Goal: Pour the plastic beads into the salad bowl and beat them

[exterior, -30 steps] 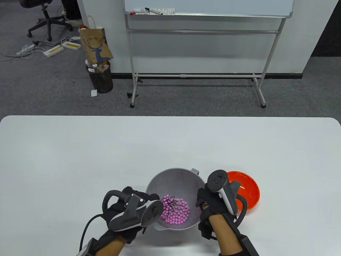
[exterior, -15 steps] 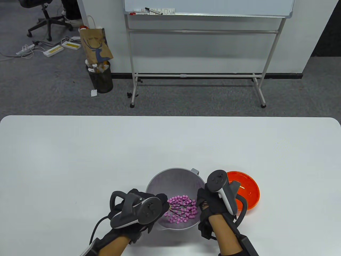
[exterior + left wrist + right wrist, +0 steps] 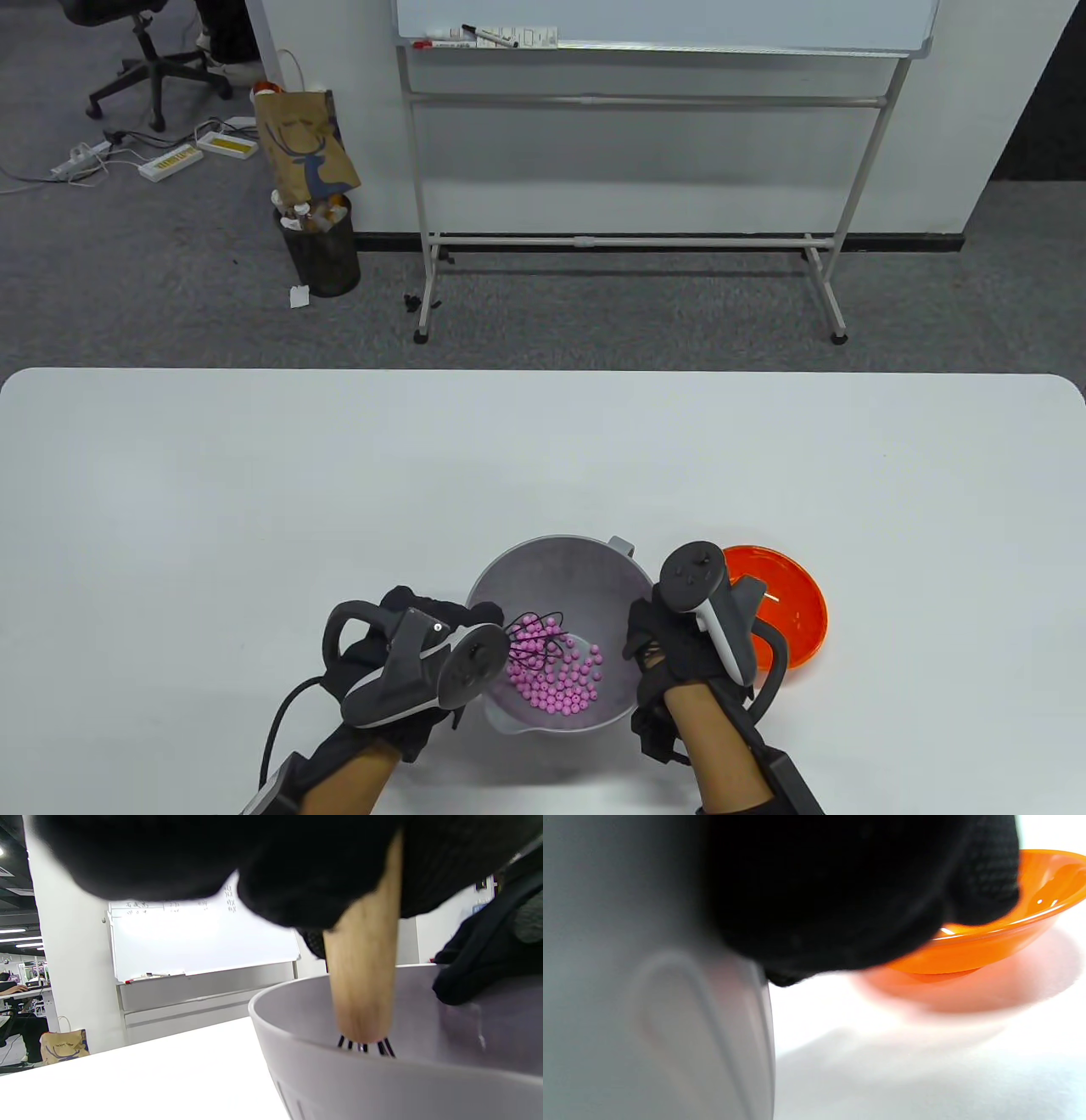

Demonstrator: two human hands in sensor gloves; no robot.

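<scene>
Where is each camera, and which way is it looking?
Table view: high up, looking down at the table; shows both gloved hands, left hand and right hand, with forearms.
Left wrist view: low beside the bowl, looking sideways past the whisk at a whiteboard; glove fills the top.
Right wrist view: low, pressed near the bowl's outer wall, facing the orange dish; glove shows.
Shared: all three views show the bowl.

— Can you read anything from where your hands are?
— Not really. The white whiteboard on its wheeled stand (image 3: 199, 938) has faint handwriting along its top, too small for me to make out.
— And the brown paper bag by the bin (image 3: 305, 144)?
— It carries a blue deer drawing, but no lettering I can read.
</scene>
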